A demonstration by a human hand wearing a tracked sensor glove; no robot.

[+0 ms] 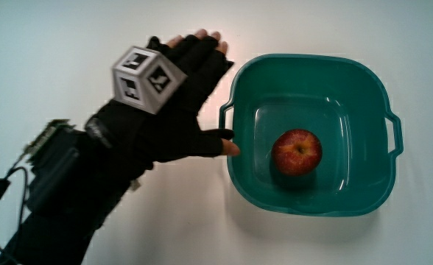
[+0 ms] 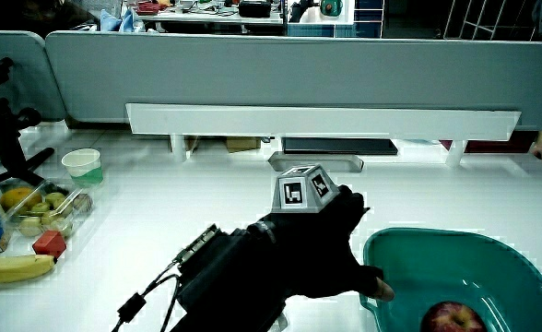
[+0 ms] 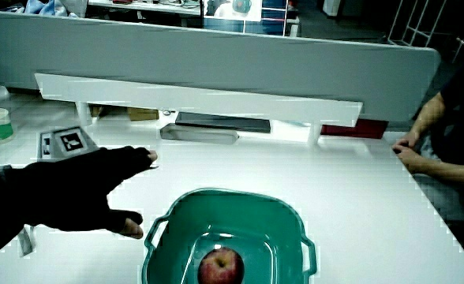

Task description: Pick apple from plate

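Note:
A red apple (image 1: 297, 151) lies inside a teal square basin (image 1: 309, 62), near the basin's middle; it also shows in both side views, apple (image 2: 453, 318) and apple (image 3: 221, 266). The gloved hand (image 1: 174, 99) hovers flat over the white table beside the basin, fingers spread and holding nothing. Its thumb tip touches or nearly touches the basin's rim (image 1: 228, 147) by one handle. The patterned cube (image 1: 146, 78) sits on the hand's back. No plate is in view.
In a side view a clear tray of fruit (image 2: 41, 205), a banana (image 2: 13, 267), a red block (image 2: 48, 243) and a small cup (image 2: 83, 166) stand away from the basin. A dark flat device (image 3: 222, 122) lies near the low white shelf (image 3: 200, 99).

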